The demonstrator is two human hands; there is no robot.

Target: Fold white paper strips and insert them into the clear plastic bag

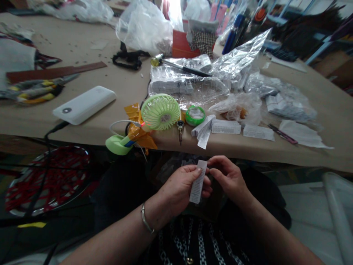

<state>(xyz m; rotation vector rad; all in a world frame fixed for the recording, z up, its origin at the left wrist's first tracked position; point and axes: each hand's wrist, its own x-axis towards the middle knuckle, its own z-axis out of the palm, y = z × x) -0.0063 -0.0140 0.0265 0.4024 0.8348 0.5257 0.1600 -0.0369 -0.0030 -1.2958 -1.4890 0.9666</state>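
Over my lap, below the table's front edge, my left hand holds a narrow white printed strip under its thumb. My right hand is beside the strip's upper end, its thumb and forefinger close together; whatever lies between those fingertips is too small to make out. On the table above the hands lie a fanned stack of white strips, two more printed pieces, one of them a printed label, and a round green container. A metal-tipped tool points toward the front edge.
A green fan with orange tape stands left of centre, near a white power bank. Plastic-wrapped bundles and a hammer lie behind. Tweezers rest at right. A red-strung round basket is lower left.
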